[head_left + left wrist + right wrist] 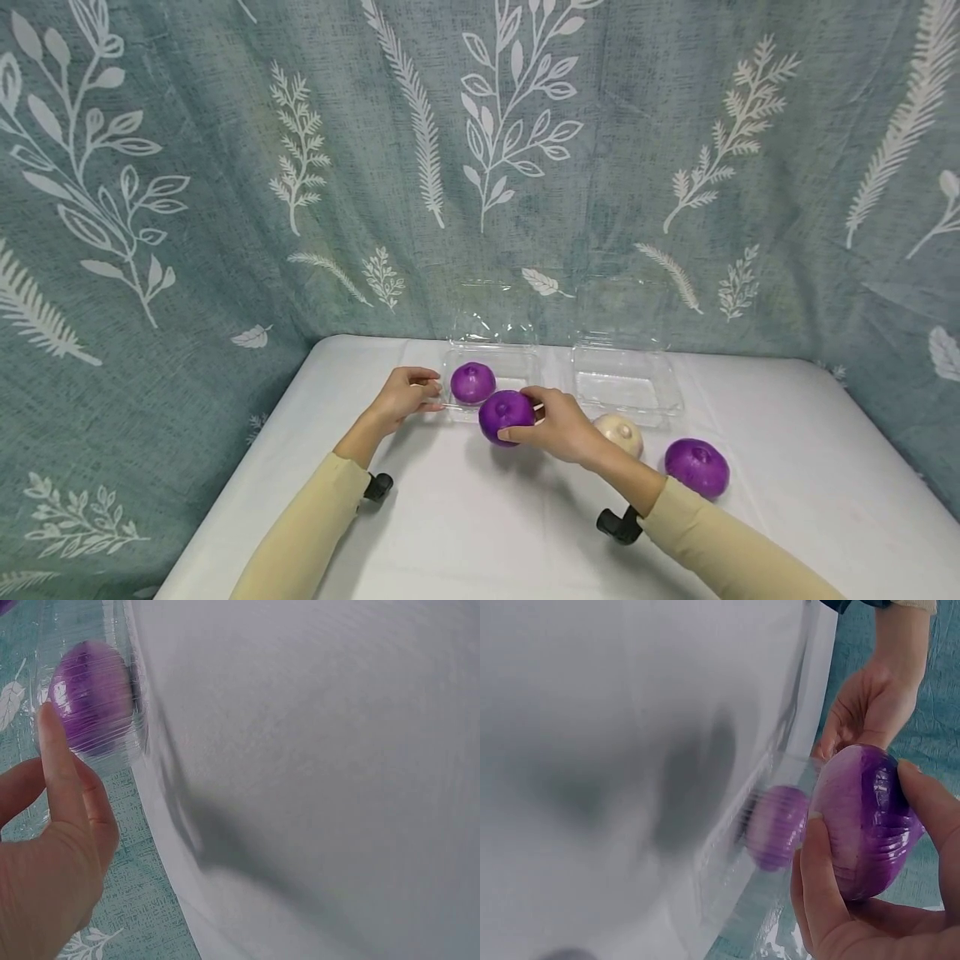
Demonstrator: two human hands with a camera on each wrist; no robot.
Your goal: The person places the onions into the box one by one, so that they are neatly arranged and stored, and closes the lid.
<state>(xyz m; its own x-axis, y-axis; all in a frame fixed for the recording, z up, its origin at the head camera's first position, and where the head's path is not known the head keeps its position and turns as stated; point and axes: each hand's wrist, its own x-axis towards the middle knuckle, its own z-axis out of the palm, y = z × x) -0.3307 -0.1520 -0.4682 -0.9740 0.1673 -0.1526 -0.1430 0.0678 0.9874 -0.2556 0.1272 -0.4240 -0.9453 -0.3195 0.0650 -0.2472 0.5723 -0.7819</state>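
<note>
The right hand (562, 425) grips a purple onion (506, 417) between thumb and fingers, held above the table at the front edge of the left clear container (525, 364). In the right wrist view the right hand (877, 922) has its fingers around the onion (862, 825). Another purple onion (472, 382) lies inside that container, at its left; it shows through the plastic in the left wrist view (90, 697). At the container's left side is the left hand (405, 400), its fingers relaxed and its fingertips at the wall.
A second clear container (615, 392) with raised lid stands to the right. A whitish onion (621, 433) lies in front of it, partly behind the right arm, and a purple onion (697, 468) is farther right. A patterned curtain (420, 167) hangs behind the white table (450, 533).
</note>
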